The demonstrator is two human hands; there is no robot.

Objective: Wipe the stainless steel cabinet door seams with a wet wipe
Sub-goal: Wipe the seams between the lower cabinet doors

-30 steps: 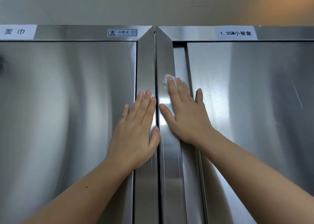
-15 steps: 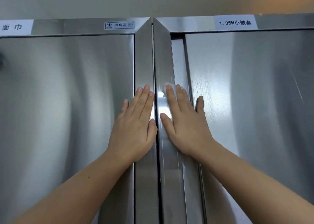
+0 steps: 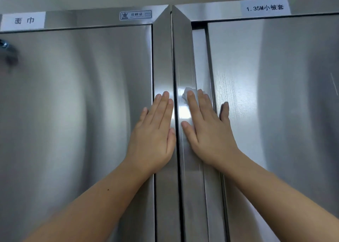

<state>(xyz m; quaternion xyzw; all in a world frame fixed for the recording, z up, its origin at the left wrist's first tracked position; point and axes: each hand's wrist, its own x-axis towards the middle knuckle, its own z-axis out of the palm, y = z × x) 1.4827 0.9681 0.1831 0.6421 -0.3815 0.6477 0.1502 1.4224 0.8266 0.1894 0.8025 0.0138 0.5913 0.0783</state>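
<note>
Wet wipe [image 3: 189, 92]: white and crumpled, pressed against the right frame strip [image 3: 183, 58] just right of the centre seam. Only its upper edge shows past the fingertips.
Right hand [image 3: 207, 131]: flat on the metal with straight fingers. The forefinger and middle finger lie over the wipe, the thumb is spread toward the seam, and the little finger rests apart on the right cabinet door [image 3: 275, 94].
Left hand [image 3: 156, 133]: flat with straight fingers held together, holding nothing. It rests across the left frame strip [image 3: 162, 58] and the edge of the left cabinet door [image 3: 73, 104], its thumb just beside the seam.
Centre seam [image 3: 174, 67]: a narrow dark upright gap between the two frame strips, running between the two hands.
Doors: brushed stainless steel, both closed, with faint streaks on the right one near the hand.
Left label [image 3: 23, 20]: white, reads 面巾, on the top rail.
Right label [image 3: 265, 8]: white, reads 1.35M小被套.
Sticker [image 3: 135, 15]: small, printed 合格证, on the left top rail.
Lock [image 3: 4, 45]: a metal fitting at the far left edge, blurred.
</note>
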